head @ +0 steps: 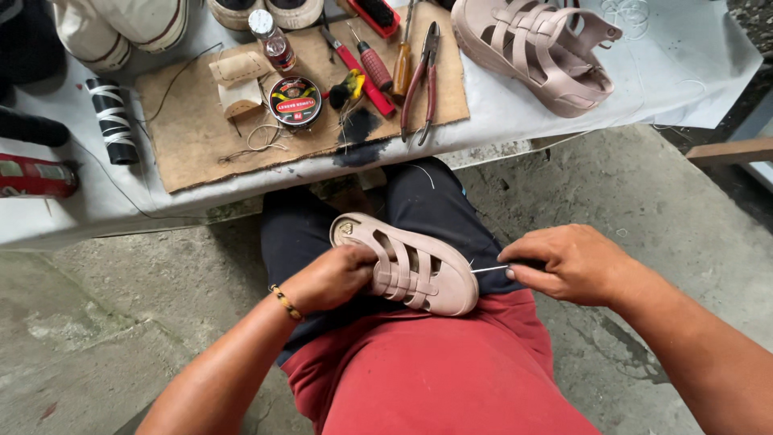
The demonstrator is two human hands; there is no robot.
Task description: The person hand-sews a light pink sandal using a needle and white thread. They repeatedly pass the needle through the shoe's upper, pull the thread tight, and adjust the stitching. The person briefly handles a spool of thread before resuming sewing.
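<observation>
The person sits with a pink sandal (411, 270) lying across the lap. The left hand (334, 278) is closed around the side of the sandal and holds it steady. The right hand (568, 264) is just beside the sandal's rounded end, and its fingers pinch a thin metal needle tool (489, 268). The tip of the tool touches the edge of the sole.

This looks like the sewing step, with the tool being poked into the sole. The next move likely calls for a firm, straight push while the left hand keeps the sandal from slipping.

Far above both hands is the counter (515, 113). On it lie the other pink sandal (535, 52), red-handled pliers (423, 80), a round tin (295, 101) and a spool of thread (111, 121).
</observation>
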